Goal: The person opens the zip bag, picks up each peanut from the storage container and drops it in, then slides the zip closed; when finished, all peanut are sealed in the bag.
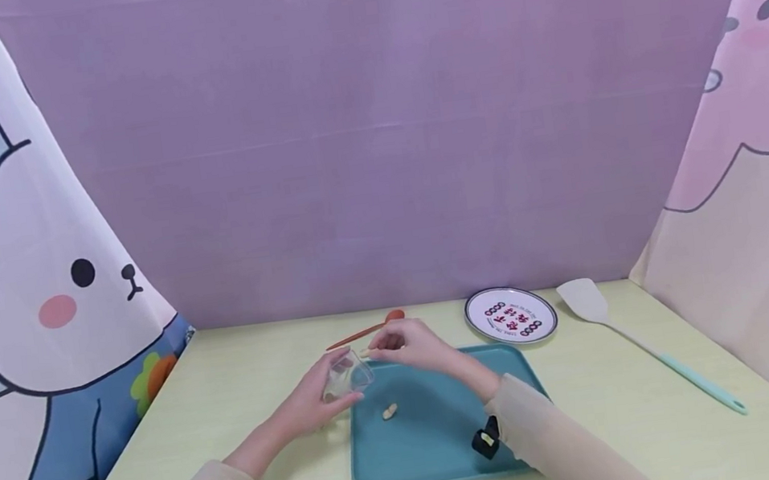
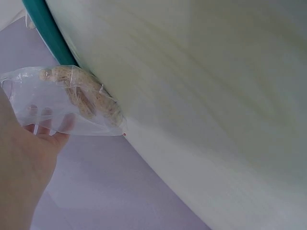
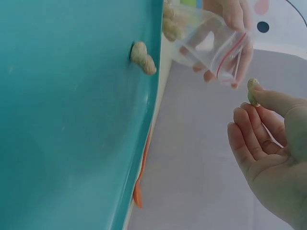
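My left hand (image 1: 309,402) grips a clear zip bag (image 1: 339,377) above the left edge of the teal tray (image 1: 450,458). Several unshelled peanuts (image 2: 93,93) lie inside the bag, as the left wrist view shows. Beside the bag's mouth, my right hand (image 1: 418,344) pinches one peanut (image 3: 253,92) between thumb and fingertips, apart from the bag. A red strip (image 3: 231,55) runs along the bag's mouth in the right wrist view. Another peanut (image 1: 389,411) rests on the tray near its left side.
Behind the tray lies an orange-red spoon (image 1: 367,329). A white plate with a dark rim and red print (image 1: 511,315) sits at the back right. Further right is a long spatula (image 1: 650,351) with a mint handle. A purple cloth (image 1: 380,151) hangs behind the table.
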Motion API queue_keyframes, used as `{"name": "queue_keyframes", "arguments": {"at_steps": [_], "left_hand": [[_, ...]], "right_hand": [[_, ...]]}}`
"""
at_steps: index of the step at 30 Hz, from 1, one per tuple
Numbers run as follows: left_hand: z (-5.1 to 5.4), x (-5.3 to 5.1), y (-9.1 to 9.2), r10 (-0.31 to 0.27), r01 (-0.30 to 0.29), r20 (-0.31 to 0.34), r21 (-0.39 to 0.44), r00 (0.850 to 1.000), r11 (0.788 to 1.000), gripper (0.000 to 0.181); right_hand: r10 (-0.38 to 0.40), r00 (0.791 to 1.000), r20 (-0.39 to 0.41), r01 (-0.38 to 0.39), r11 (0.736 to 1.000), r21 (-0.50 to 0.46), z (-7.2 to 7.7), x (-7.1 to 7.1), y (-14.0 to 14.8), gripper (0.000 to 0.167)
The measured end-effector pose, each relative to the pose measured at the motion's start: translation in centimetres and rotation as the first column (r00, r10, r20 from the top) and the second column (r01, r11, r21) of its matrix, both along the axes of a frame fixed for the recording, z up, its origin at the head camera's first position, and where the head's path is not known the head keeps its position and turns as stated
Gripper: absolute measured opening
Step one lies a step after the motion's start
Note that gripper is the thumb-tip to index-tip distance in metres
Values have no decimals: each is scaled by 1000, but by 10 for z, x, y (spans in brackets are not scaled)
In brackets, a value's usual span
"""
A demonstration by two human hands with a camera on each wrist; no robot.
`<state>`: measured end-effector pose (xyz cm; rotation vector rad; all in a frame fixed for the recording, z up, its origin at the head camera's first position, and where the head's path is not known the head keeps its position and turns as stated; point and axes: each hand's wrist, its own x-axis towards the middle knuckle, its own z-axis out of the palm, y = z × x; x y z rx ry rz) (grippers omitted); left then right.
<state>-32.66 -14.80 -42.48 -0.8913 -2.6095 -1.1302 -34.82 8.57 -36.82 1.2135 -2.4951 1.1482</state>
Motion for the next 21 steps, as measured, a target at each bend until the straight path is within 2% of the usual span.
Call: {"name": "queue_keyframes", "arguments": {"at_steps": [7, 21], "left_hand": [[-3, -2, -1, -19, 19, 9, 13, 1000, 1000, 82], [-2, -2, -1, -12, 12, -6, 6, 1000, 1000, 82]], "right_hand": [[53, 998, -22, -53, 999, 7, -4, 0, -15, 15], [24, 999, 21, -24, 999, 40, -9, 2, -25, 17]]}}
